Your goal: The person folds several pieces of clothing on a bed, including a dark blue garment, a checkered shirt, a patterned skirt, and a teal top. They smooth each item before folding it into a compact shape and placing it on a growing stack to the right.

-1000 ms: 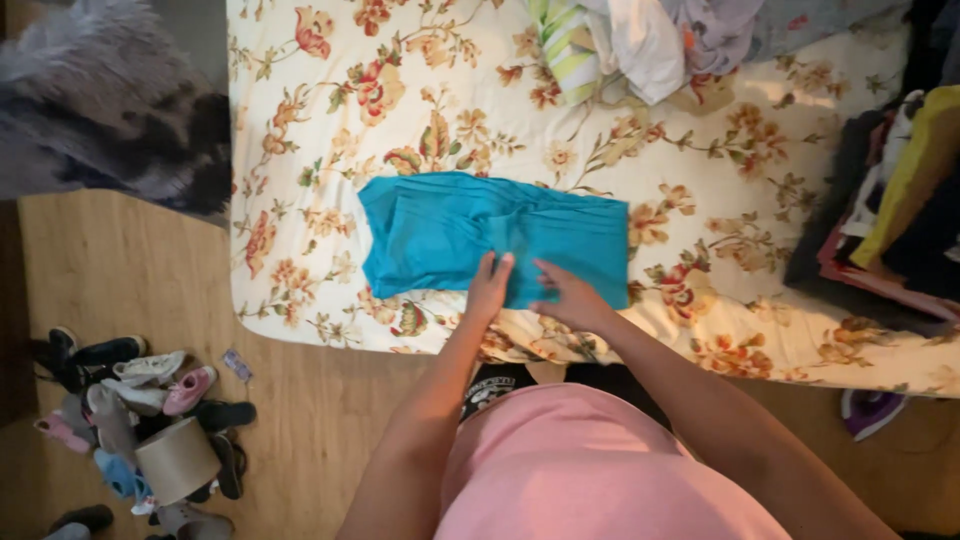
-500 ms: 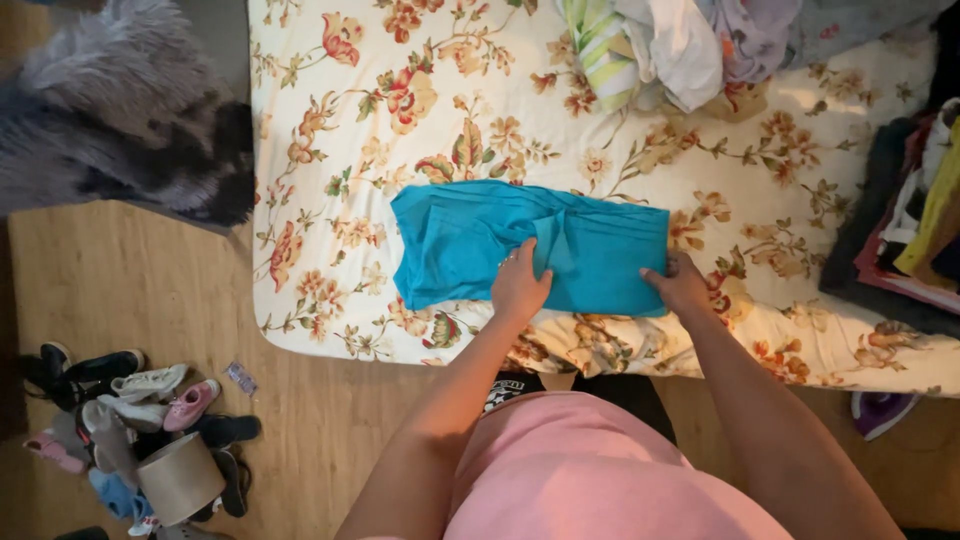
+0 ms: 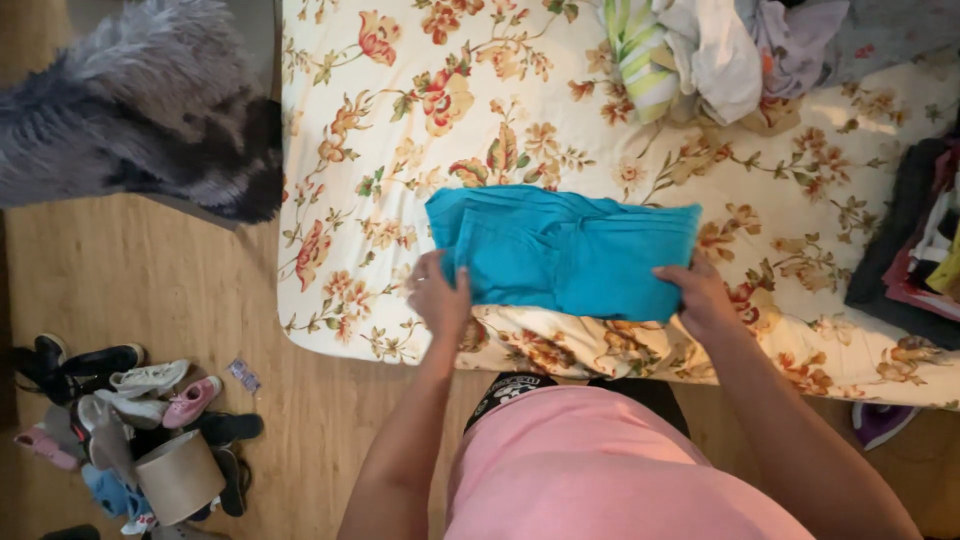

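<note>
The bed [image 3: 400, 150], spread with a cream floral sheet, filled most of the view from nine o'clock round to three o'clock. The wooden floor [image 3: 130, 280] ran along its near edge and off to nine o'clock. A grey shaggy rug [image 3: 130, 120] lay at ten o'clock, just off the bed's corner. A heap of unfolded laundry [image 3: 720, 50] sat at one o'clock on the bed, and a stack of dark clothes [image 3: 910, 250] lay at three o'clock. A jumble of shoes [image 3: 120, 400] sat on the floor at eight o'clock.

The blue garment [image 3: 570, 255] lay flat near the bed's near edge, close to the centre of the view, its long axis running from nine o'clock to three o'clock.

The left hand [image 3: 440, 298] was at the garment's nine o'clock end, its grip partly closed with fingers curled on the lower corner of the cloth. The right hand [image 3: 705, 298] was at the three o'clock end, fingers pinched on that lower corner. The garment lay toward twelve o'clock from both hands, spanning the gap between them, so neither hand was plainly nearer; each held its own end.
</note>
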